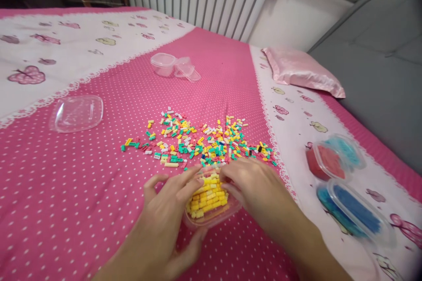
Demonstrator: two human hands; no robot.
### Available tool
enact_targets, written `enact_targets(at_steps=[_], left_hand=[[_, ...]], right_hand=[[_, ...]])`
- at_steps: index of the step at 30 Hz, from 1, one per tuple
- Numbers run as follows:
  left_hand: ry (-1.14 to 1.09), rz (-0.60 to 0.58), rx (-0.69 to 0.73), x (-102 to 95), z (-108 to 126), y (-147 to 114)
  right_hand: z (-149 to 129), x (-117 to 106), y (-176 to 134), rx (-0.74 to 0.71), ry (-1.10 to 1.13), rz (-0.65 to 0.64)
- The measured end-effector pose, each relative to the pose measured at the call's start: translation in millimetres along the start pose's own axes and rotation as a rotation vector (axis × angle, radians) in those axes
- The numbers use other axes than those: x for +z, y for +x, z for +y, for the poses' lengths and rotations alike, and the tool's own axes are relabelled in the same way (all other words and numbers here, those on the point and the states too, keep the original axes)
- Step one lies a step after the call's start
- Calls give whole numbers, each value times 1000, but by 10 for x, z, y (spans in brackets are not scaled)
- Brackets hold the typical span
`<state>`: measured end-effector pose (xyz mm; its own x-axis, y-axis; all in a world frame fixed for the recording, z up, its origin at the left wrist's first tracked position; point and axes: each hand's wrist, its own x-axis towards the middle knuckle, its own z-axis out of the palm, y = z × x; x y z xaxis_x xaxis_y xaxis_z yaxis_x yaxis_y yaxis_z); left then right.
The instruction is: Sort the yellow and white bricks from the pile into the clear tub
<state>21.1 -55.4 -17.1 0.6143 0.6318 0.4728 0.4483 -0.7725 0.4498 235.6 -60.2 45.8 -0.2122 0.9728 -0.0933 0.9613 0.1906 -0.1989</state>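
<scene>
A clear plastic container [214, 219] lies at the front middle of the bed, with rows of yellow toy bricks [209, 197] packed inside. My left hand [168, 210] holds its left side, the thumb by the near wall and the forefinger over the bricks. Over the right part of the container, my right hand [252, 182] has its fingers curled and pinched together; whatever is between them is hidden. Just beyond both hands, many loose toy bricks [211, 140] in yellow, green, white and pink are scattered on the bedspread.
A clear lid [78, 114] lies at left, and clear tubs [163, 63] stand farther back. At right are a container of red pieces [326, 160], one of teal pieces [344, 149] and one of blue pieces [358, 206]. A pink pillow [303, 72] rests near the grey headboard [372, 48].
</scene>
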Motion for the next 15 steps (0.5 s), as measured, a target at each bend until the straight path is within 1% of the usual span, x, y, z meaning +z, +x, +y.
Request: enact_targets(at_steps=[2,5,9,15], left_hand=[[-4,0,6,4,0,-6],[-4,-7,27,12,-13,-17],[-21,-7,5,19,-19,-25],[-25,-13,-2,7,0,-23]], right_hand=[[-8,50,30,-51,-34,11],[-10,108,49,-124,-18,55],[-2,135,27,-115,-34,87],[27,161,-19,-152,-60,141]])
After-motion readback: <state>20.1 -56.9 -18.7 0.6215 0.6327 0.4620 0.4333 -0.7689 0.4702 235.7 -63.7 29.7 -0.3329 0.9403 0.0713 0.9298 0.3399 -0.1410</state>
